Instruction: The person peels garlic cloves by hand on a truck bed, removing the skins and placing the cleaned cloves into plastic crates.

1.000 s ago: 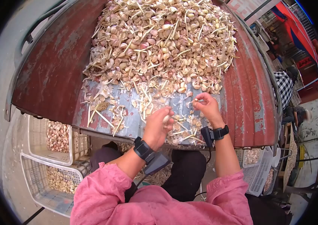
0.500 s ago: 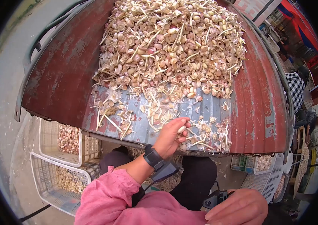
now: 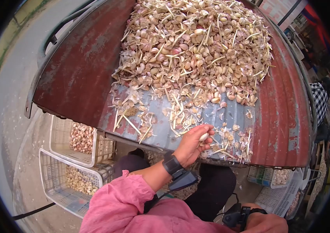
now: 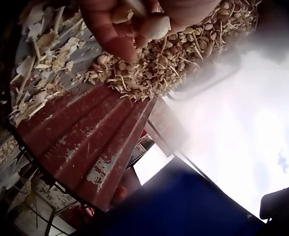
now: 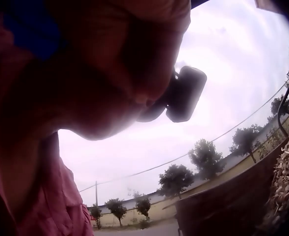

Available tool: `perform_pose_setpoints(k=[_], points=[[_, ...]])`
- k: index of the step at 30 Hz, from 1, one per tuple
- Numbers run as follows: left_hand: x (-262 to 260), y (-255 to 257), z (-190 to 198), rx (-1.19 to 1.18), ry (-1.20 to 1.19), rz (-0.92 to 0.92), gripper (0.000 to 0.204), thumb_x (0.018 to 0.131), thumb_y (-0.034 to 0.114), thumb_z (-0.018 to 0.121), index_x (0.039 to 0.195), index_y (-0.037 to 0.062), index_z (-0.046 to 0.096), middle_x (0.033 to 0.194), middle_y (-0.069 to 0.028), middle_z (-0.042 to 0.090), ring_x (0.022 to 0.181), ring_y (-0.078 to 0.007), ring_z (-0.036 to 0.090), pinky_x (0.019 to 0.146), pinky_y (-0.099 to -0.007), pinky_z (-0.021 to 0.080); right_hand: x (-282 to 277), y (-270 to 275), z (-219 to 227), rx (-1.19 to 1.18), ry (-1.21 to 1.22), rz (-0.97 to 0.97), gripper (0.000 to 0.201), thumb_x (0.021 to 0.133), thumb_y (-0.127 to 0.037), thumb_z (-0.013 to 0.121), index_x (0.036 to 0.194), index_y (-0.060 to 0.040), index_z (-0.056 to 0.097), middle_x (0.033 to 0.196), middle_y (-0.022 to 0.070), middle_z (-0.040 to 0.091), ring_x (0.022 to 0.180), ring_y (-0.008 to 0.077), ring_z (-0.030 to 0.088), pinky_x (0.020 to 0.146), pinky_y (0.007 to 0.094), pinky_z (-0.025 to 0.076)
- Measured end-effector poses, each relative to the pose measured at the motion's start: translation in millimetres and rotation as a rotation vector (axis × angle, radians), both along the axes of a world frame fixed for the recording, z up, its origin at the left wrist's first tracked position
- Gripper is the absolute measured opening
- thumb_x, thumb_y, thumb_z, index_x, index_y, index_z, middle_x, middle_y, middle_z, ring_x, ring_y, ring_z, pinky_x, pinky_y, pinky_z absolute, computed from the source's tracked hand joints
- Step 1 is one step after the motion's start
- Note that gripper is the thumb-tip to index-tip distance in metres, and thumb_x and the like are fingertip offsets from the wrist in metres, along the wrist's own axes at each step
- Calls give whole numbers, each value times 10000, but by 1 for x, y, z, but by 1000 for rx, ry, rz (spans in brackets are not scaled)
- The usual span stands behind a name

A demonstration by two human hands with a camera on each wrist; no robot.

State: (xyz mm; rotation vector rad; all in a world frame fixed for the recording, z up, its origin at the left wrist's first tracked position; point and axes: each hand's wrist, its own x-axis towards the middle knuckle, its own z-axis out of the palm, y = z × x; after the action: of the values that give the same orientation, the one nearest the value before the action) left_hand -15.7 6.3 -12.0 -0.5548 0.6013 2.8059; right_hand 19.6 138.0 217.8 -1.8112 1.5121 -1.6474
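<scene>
My left hand (image 3: 194, 144) is over the front edge of the metal sheet (image 3: 155, 134), its fingers curled round garlic cloves. One pale garlic clove (image 3: 203, 136) shows between thumb and fingers. In the left wrist view, a peeled-looking clove (image 4: 157, 27) sticks out beside the fingertips (image 4: 122, 48), with more pale bits in the grasp. My right hand (image 3: 268, 223) is drawn back low at the right, close to my body. Its back faces up and its fingers are hidden in the head view; the right wrist view is too dark to make them out.
A large heap of garlic cloves (image 3: 196, 50) with dry stalks covers the back of the sheet. Loose skins and stalks (image 3: 231, 141) lie near its front edge. Plastic crates (image 3: 46, 171) of cloves stand below left, with another crate (image 3: 268, 176) below right. A person in a checked shirt (image 3: 319, 101) is at the right.
My right hand has left the sheet and come back toward my body at lower right. The left hand stays near the front edge, still holding cloves. The head view has shifted.
</scene>
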Motion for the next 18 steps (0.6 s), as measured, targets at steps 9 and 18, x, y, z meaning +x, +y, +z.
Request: perform_pose_setpoints(k=[9, 18], points=[[1, -8, 11, 303, 70, -38, 295, 879, 240, 388, 1091, 47, 456, 1100, -105, 513, 961, -209, 527, 818, -342, 437, -53, -32, -86, 495, 339, -800, 250, 643, 12, 629, 888, -23, 593, 773, 98, 554, 620, 191, 558, 523, 259, 450], [-4, -11, 1, 260, -49, 128, 164, 847, 178, 497, 969, 69, 504, 980, -62, 558, 872, -142, 559, 692, -241, 473, -205, -5, -216, 632, 498, -996, 204, 694, -4, 570, 896, -6, 598, 803, 127, 585, 672, 268, 572, 612, 326, 456]])
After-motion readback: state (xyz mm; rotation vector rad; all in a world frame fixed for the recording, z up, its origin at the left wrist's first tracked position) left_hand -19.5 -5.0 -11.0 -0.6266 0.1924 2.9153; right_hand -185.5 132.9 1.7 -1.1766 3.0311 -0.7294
